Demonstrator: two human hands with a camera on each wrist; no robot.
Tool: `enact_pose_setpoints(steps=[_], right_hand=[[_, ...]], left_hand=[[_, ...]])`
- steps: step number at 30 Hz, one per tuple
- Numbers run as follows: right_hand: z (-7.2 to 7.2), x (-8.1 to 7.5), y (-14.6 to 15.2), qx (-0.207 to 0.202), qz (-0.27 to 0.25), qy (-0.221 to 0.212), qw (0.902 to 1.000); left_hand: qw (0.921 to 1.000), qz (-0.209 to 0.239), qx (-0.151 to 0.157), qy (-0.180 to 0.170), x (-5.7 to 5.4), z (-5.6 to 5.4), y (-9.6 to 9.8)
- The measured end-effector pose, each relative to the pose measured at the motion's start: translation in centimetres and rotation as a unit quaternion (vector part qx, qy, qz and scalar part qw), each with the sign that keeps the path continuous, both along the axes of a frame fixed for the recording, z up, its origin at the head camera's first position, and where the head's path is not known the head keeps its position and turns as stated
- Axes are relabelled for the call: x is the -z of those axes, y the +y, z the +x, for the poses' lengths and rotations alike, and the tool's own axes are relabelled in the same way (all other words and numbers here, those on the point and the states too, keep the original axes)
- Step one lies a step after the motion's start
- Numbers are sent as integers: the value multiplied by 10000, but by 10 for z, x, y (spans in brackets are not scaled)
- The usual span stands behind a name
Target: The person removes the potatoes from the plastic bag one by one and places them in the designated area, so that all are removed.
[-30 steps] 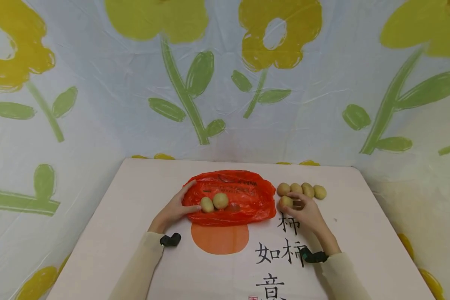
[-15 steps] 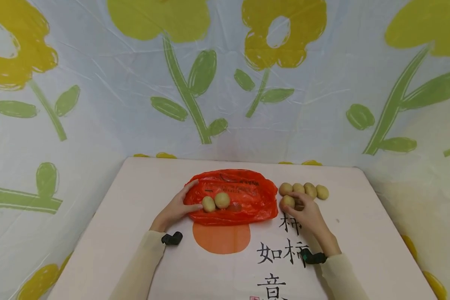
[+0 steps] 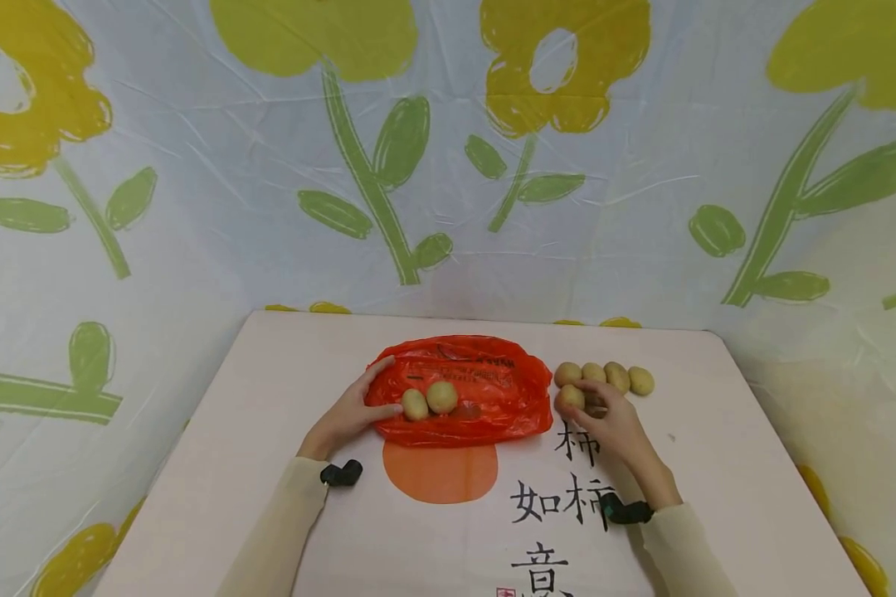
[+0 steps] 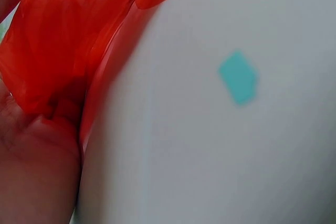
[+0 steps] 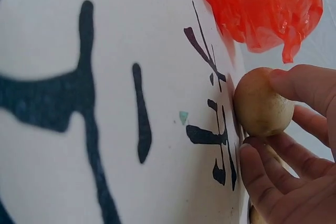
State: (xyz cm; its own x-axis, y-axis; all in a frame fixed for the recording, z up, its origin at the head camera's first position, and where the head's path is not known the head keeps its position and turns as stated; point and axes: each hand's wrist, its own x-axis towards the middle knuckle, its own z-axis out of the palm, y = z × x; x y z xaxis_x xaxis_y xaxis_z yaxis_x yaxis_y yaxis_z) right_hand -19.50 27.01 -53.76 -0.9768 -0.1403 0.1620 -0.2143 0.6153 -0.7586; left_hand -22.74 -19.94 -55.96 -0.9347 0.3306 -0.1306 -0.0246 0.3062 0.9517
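Observation:
A red plastic bag lies spread on the table, two potatoes resting on its front left part. My left hand holds the bag's left end, its thumb reaching over the plastic beside the nearer potato. In the left wrist view the red plastic lies against the palm. Just right of the bag, my right hand pinches a single potato between thumb and fingers, close over the table surface. Behind it, several potatoes stand in a row, the nearer ones partly covered by the fingers.
The pale tabletop bears a printed orange disc in front of the bag and black brush characters to its right. A flower-patterned cloth hangs as walls behind and at both sides. Each wrist wears a dark strap.
Both hands keep the same hold and place. The whole head view has shifted slightly; bag and potatoes stay put.

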Motion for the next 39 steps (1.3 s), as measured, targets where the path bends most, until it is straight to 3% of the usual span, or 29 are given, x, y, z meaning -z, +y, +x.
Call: enact_pose_setpoints(steps=[8, 19, 29, 39], right_hand=[[-1, -2, 0, 118, 61, -250, 9996], [1, -3, -1, 92, 1, -480, 9988], [1, -6, -2, 70, 108, -419, 9990], [-5, -25, -3, 259, 301, 156, 9991]], left_hand=[[9997, 211, 88, 44, 0, -1, -2], [9999, 137, 23, -79, 2, -1, -2], [9999, 99, 54, 14, 4, -1, -1], [9997, 42, 216, -89, 0, -1, 2]])
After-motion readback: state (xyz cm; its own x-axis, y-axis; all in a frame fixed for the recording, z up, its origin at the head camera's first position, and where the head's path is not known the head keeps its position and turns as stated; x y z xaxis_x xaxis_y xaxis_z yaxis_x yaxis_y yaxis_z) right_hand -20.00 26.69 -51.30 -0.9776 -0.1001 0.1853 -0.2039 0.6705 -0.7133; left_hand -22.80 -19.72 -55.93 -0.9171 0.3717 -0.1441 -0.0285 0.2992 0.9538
